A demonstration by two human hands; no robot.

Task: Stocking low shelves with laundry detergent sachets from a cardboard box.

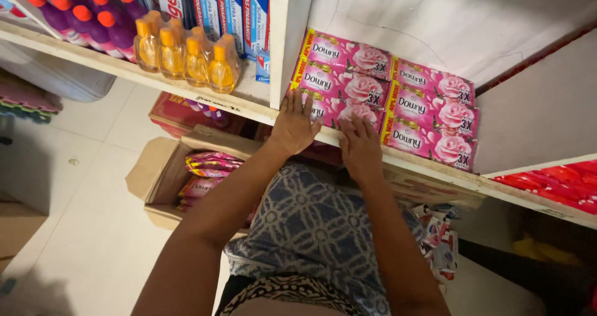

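Fingers of both hands lie flat and spread, gripping nothing: the left hand [294, 126] and right hand [359, 145] press on pink sachets [373, 92] stacked on the shelf [435, 173]. Below, an open box [163, 173] holds more sachets.

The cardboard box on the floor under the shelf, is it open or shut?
Open. The cardboard box has its flaps folded outward, and pink sachet packs show inside it.

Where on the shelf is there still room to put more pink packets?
Bare white shelf lies behind the pink packets, up to the back wall, and right of them toward the slanted board. It is crowded at the front, where the left hand and right hand press, and among the yellow bottles.
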